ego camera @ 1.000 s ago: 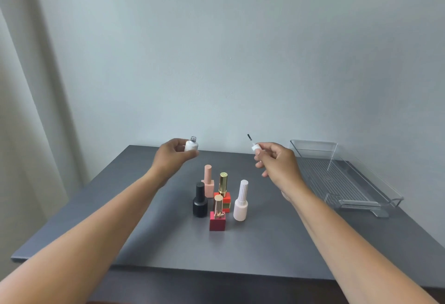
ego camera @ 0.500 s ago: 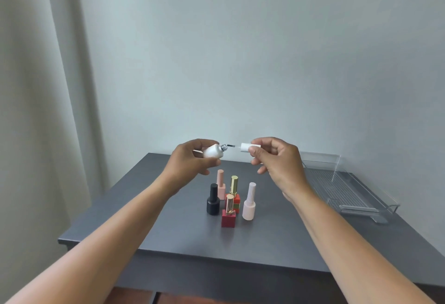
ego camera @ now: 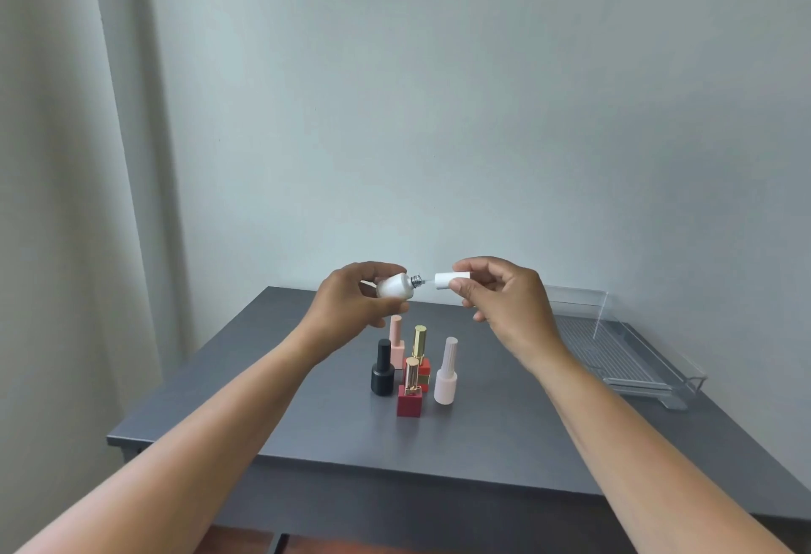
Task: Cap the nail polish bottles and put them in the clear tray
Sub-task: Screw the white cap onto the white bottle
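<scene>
My left hand grips a small white nail polish bottle, tipped on its side with its threaded neck pointing right. My right hand pinches the white cap level with that neck; a small gap separates the cap's mouth from the neck, with the brush stem reaching into the bottle. Both are held above the grey table. Below stand several capped bottles: black, pink, red with gold cap, another gold-capped red one, pale pink. The clear tray lies at the right, nothing in it.
A pale wall rises right behind the table. A light curtain hangs at the left. The tray sits near the table's back right corner, its near end raised on a small foot.
The two hands came together, the bottle tipped sideways and the cap turned horizontal toward its neck. The cap now sits slightly closer to the neck. The camera view has shifted.
</scene>
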`<state>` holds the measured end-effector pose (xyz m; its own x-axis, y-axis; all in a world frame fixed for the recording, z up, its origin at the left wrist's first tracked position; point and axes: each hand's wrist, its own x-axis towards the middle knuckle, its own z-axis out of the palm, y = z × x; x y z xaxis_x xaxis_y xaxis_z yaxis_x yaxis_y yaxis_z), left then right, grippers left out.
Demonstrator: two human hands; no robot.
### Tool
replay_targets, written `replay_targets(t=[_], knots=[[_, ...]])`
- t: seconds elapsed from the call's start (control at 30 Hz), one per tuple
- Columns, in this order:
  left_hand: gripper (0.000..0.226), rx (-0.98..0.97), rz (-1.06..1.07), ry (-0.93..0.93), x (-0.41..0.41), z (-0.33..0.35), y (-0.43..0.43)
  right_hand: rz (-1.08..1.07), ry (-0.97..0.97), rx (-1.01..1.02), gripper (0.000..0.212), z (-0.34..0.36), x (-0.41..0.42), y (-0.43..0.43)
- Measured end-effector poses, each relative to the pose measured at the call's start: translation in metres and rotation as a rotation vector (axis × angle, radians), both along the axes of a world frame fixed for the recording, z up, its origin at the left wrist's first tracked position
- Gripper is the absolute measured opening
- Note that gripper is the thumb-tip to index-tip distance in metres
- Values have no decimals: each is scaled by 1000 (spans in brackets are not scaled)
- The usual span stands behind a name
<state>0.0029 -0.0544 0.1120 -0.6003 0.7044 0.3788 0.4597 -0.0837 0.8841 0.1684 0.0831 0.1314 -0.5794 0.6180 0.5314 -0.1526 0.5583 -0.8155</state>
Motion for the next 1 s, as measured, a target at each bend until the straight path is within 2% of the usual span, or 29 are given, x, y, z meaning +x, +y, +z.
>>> replay_targets(t=[0.17, 0.6, 0.8, 1.0], knots=[[45, -10, 6, 13, 3, 0, 2, 13, -45, 53, 28, 1, 0, 3], [34, -28, 15, 34, 15, -1, 5, -16, -58, 22, 24, -4, -2, 4], [34, -26, 16, 28, 17, -2, 6, -51, -131, 34, 8, -7, -1, 8], [35, -45, 3, 50, 20, -5, 6, -95, -211, 25, 51, -9, -1, 11]])
